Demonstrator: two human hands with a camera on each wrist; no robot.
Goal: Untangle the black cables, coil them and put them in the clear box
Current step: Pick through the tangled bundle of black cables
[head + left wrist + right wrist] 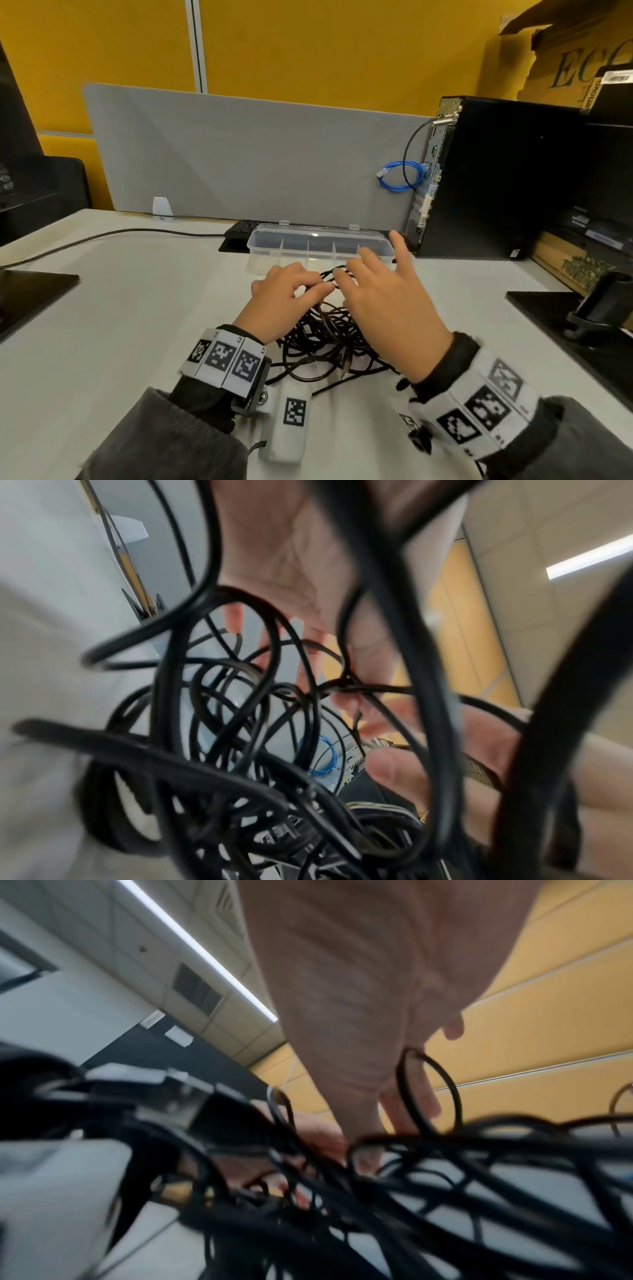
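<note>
A tangle of black cables (pixel 325 342) lies on the white desk between my wrists, filling the left wrist view (pixel 212 764) and the right wrist view (pixel 445 1177). My left hand (pixel 291 294) has curled fingers and pinches a strand lifted from the top of the pile. My right hand (pixel 376 298) meets it fingertip to fingertip, its other fingers spread. A cable loop (pixel 428 1091) comes out between its thumb and a finger. The clear box (pixel 274 260) stands open just behind the hands, with dividers and nothing visible inside.
A black computer tower (pixel 496 178) with a blue network cable (pixel 400 178) stands at the back right. A keyboard (pixel 239 228) sits behind the box against the grey partition (pixel 239 154). Black monitor bases lie at right (pixel 582 325) and left (pixel 30 291).
</note>
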